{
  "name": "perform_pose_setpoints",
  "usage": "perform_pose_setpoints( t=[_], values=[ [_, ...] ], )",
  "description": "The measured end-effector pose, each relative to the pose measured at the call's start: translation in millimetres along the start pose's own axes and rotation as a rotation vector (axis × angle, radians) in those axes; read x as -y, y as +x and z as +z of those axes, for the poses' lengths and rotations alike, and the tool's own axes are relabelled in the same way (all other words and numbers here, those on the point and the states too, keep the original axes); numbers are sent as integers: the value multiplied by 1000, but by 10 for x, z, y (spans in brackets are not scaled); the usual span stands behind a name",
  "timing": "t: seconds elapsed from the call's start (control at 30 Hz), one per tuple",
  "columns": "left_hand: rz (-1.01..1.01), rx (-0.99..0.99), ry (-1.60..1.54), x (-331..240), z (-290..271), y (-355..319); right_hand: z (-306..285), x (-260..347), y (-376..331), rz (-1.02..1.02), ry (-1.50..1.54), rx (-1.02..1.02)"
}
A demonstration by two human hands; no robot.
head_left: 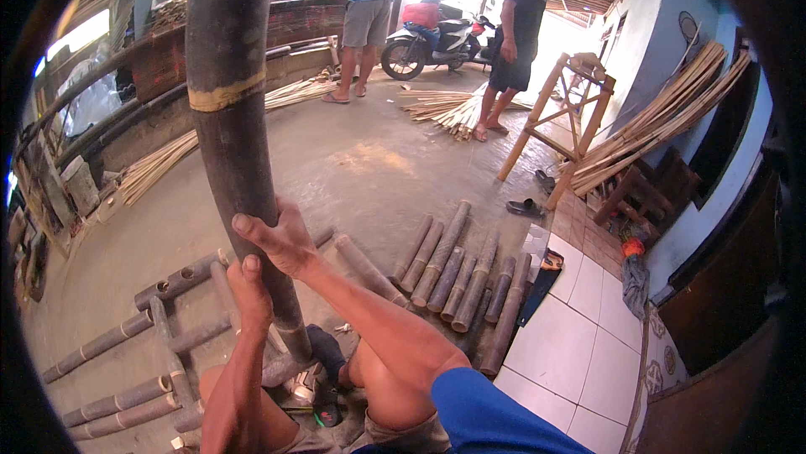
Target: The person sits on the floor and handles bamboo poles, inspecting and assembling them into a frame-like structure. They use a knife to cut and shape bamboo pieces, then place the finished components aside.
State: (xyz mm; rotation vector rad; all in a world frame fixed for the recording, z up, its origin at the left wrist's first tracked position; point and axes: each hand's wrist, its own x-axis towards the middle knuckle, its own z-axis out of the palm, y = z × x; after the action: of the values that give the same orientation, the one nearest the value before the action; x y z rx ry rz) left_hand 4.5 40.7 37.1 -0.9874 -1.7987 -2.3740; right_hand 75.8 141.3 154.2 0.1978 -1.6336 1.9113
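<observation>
On the floor [361, 169] at my far left lay a rough ladder-like frame [159, 320] of dark bamboo pieces, with loose lengths beside it; thin pale strips [155, 164] were piled along the low wall beyond; my left hand [250, 286] was pressed against the tall dark bamboo pole [231, 118], fingers mostly hidden behind it, so I could not tell how firmly it was closed; just above it my right hand [277, 240] was wrapped around the same pole, gripping it; the pole stood nearly upright between my knees, its foot resting on the floor by my sandal; to the right a row of short bamboo sections [457, 273] lay side by side near the white tiles [579, 320]; farther back two people stood near a parked scooter [432, 39]; a pale bamboo stool frame [567, 114] stood at the right.
</observation>
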Motion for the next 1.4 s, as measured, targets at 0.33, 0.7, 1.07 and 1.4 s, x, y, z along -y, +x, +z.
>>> perform_pose_setpoints(
  t=[0.33, 0.7, 1.07, 1.4],
  values=[
    [-167, -87, -233, -44, -24, 34, 78, 27, 16, 19, -47, 43],
    [-62, -32, -136, -47, -119, 63, 175, -73, 97, 6, -49, 25],
    [-82, -15, -23, -76, 20, 30, 65, 34, 53, 30, -53, -52],
    [-158, 32, 21, -513, 183, -54, -86, -38, -25, -157, -178, -74]
  ],
)
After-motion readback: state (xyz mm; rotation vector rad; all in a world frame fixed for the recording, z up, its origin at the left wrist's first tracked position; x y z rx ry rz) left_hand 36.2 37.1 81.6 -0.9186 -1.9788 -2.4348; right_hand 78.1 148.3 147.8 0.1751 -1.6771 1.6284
